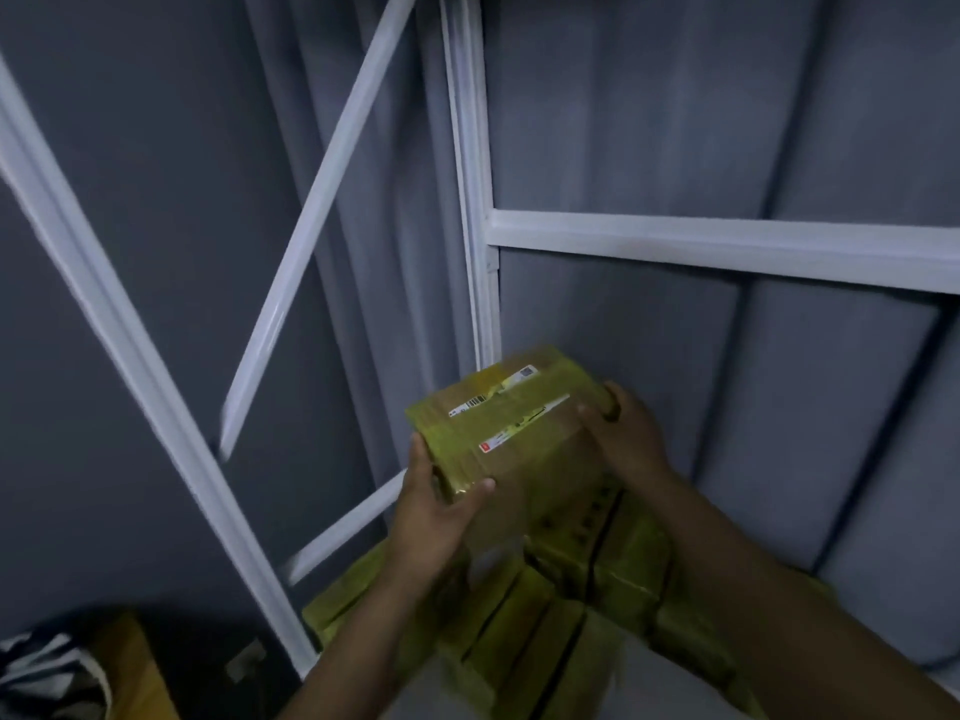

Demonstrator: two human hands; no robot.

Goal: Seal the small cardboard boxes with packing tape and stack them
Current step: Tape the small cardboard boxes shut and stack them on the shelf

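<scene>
Both hands hold one taped box [511, 433] up in the air, the left hand [434, 504] curled round its near left corner and the right hand [621, 433] curled round its far right end. The box's long side runs from near-left to far-right. The pile of taped boxes [571, 605] sits right under it, so I think it only needs to go straight down, kept flat.

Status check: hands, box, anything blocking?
Left hand and right hand both grip the taped box, one at each end. Box over the stack in the corner, contact unclear. Nothing seen in the way.
</scene>
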